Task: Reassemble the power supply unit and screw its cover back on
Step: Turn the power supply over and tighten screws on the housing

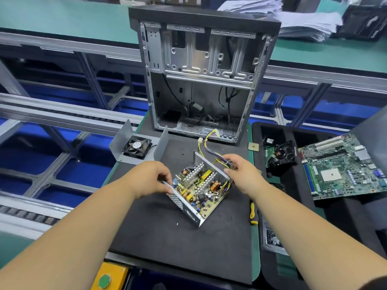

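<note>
- The open power supply unit [199, 189] sits near the middle of the desk [159, 243], on its black foam mat, tilted up on one corner rather than lying flat. I take it the tilt lets the person look down into the circuit board and heatsinks while squaring the tray up.
- The left hand [149, 177] grips the tray's left wall. Its fingers [165, 174] curl over the top rim and the thumb presses the perforated side, which steadies the box against the pull from the other side.
- The right hand [240, 172] holds the far right wall where the cable bundle [211, 148] leaves the case. Its fingers are curled on the rim and partly on the wires, probably to tuck them clear so the lid can seat.
- The cover [138, 145], a bent metal shell with the fan [137, 147] mounted inside, stands open side up toward the desk's back left corner. It is well apart from the unit and not yet fitted.
- A yellow-handled tool [252, 212], likely the screwdriver, lies at the desk's right edge, close to the right forearm and ready for the screws.
- The empty computer case [205, 76] stands upright at the back edge. A motherboard [345, 166] rests in the foam tray to the right.
</note>
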A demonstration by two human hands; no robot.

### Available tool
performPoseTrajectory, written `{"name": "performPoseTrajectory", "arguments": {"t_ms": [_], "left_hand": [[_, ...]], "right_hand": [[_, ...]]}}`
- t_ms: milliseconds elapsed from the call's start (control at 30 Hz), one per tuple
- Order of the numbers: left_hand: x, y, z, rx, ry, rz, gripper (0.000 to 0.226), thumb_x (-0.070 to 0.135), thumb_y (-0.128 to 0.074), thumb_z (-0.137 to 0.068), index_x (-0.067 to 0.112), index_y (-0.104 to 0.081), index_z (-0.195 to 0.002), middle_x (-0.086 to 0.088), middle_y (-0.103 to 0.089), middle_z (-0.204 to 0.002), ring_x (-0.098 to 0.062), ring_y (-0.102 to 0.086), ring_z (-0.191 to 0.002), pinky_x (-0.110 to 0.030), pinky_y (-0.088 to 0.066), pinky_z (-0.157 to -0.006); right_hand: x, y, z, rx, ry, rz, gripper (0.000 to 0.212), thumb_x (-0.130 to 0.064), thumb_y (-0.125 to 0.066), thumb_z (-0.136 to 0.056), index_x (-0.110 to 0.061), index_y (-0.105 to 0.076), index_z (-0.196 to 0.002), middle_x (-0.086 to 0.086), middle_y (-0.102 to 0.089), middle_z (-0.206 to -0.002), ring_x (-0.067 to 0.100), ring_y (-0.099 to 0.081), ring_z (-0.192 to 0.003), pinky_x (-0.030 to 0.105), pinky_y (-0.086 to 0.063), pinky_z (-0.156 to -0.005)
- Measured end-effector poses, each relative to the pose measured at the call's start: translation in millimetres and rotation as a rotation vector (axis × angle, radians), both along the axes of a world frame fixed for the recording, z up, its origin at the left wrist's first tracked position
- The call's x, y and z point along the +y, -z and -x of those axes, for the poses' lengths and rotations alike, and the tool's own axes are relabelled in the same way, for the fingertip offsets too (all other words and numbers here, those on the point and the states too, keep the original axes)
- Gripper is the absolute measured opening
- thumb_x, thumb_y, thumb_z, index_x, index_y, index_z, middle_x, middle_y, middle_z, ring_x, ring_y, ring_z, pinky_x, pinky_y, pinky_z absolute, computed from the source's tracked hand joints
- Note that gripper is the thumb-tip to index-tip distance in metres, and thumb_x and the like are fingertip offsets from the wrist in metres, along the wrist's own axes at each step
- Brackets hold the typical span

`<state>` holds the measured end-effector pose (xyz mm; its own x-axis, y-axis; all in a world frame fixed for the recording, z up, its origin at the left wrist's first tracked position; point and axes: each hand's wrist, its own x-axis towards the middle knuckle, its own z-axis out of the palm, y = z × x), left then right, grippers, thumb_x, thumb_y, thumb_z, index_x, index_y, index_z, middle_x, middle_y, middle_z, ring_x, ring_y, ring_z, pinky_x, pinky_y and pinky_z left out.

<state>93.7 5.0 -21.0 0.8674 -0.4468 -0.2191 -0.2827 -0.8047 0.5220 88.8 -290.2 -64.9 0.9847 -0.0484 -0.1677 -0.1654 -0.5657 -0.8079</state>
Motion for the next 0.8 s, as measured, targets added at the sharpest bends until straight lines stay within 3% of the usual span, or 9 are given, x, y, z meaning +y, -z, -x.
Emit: {"name": "performPoseTrajectory", "arguments": {"t_ms": [67, 200, 367, 433, 467, 533, 600, 700, 800], "left_hand": [[-1, 2, 1, 0.003, -0.017, 0.023, 0.018, 0.036, -0.088, -0.068, 0.029, -0.072, -0.074, 0.01, -0.065, -0.085, -0.005, -0.06, -0.08, -0.031, -0.052, -0.079], [-10, 8, 4, 0.05, 0.003, 0.059, 0.022, 0.036, -0.089, -0.067, 0.025, -0.07, -0.07, 0.007, -0.068, -0.08, -0.009, -0.061, -0.074, -0.03, -0.053, -0.073], [-25, 21, 11, 0.115, 0.001, 0.132, 0.026, 0.039, -0.089, -0.066, 0.024, -0.067, -0.069, 0.014, -0.062, -0.063, 0.002, -0.05, -0.055, -0.017, -0.045, -0.059], [-29, 25, 12, 0.142, 0.005, 0.165, 0.027, 0.038, -0.089, -0.066, 0.024, -0.066, -0.069, 0.018, -0.059, -0.059, 0.002, -0.049, -0.053, -0.018, -0.044, -0.058], [-30, 27, 12, 0.15, 0.011, 0.167, 0.027, 0.039, -0.089, -0.066, 0.024, -0.066, -0.069, 0.019, -0.058, -0.058, 0.002, -0.048, -0.053, -0.017, -0.044, -0.058], [-30, 28, 10, 0.169, 0.035, 0.159, 0.027, 0.04, -0.088, -0.067, 0.025, -0.066, -0.07, 0.021, -0.058, -0.057, 0.002, -0.048, -0.053, -0.017, -0.044, -0.058], [-29, 27, 5, 0.162, 0.069, 0.154, 0.027, 0.044, -0.085, -0.068, 0.025, -0.066, -0.07, 0.02, -0.059, -0.06, 0.002, -0.049, -0.055, -0.021, -0.046, -0.06], [-29, 23, -9, 0.018, 0.04, 0.23, 0.025, 0.046, -0.078, -0.077, 0.025, -0.065, -0.071, 0.012, -0.062, -0.071, 0.0, -0.054, -0.063, -0.027, -0.051, -0.067], [-34, 19, -29, -0.155, -0.05, 0.314, 0.013, 0.033, -0.074, -0.083, 0.031, -0.063, -0.077, 0.01, -0.057, -0.085, -0.003, -0.057, -0.076, -0.027, -0.051, -0.077]], "right_hand": [[3, 0, -11, 0.0, -0.009, 0.04, 0.036, -0.013, -0.058, -0.096, -0.032, -0.058, -0.127, -0.005, -0.061, -0.11, 0.012, -0.055, -0.088, 0.025, -0.041, -0.076], [13, -3, -36, 0.039, -0.028, 0.122, 0.035, -0.014, -0.052, -0.099, -0.035, -0.057, -0.127, 0.001, -0.061, -0.102, 0.012, -0.046, -0.053, 0.021, -0.035, -0.047], [20, -6, -54, 0.091, -0.071, 0.153, 0.036, -0.016, -0.044, -0.102, -0.036, -0.056, -0.13, -0.004, -0.065, -0.093, 0.01, -0.039, -0.045, 0.019, -0.031, -0.039], [20, -10, -54, 0.081, -0.103, 0.203, 0.033, -0.026, -0.045, -0.102, -0.037, -0.054, -0.132, -0.007, -0.063, -0.085, 0.007, -0.044, -0.048, 0.018, -0.033, -0.042], [19, -12, -53, 0.073, -0.133, 0.228, 0.034, -0.029, -0.047, -0.102, -0.037, -0.052, -0.134, -0.005, -0.065, -0.094, 0.006, -0.052, -0.057, 0.018, -0.039, -0.049], [16, -13, -49, 0.053, -0.186, 0.281, 0.043, -0.032, -0.05, -0.101, -0.032, -0.044, -0.143, 0.002, -0.056, -0.135, 0.014, -0.061, -0.105, 0.026, -0.049, -0.086], [12, -16, -40, 0.046, -0.157, 0.326, 0.053, -0.036, -0.053, -0.099, -0.026, -0.037, -0.149, 0.006, -0.038, -0.152, 0.025, -0.045, -0.133, 0.038, -0.037, -0.109], [3, -22, -18, 0.019, -0.038, 0.378, 0.056, -0.037, -0.057, -0.097, -0.024, -0.037, -0.147, 0.006, -0.037, -0.147, 0.026, -0.047, -0.128, 0.04, -0.04, -0.105], [-2, -29, 5, 0.035, 0.008, 0.36, 0.034, -0.035, -0.059, -0.095, -0.026, -0.057, -0.128, 0.001, -0.049, -0.132, 0.019, -0.054, -0.111, 0.032, -0.043, -0.09]]}}
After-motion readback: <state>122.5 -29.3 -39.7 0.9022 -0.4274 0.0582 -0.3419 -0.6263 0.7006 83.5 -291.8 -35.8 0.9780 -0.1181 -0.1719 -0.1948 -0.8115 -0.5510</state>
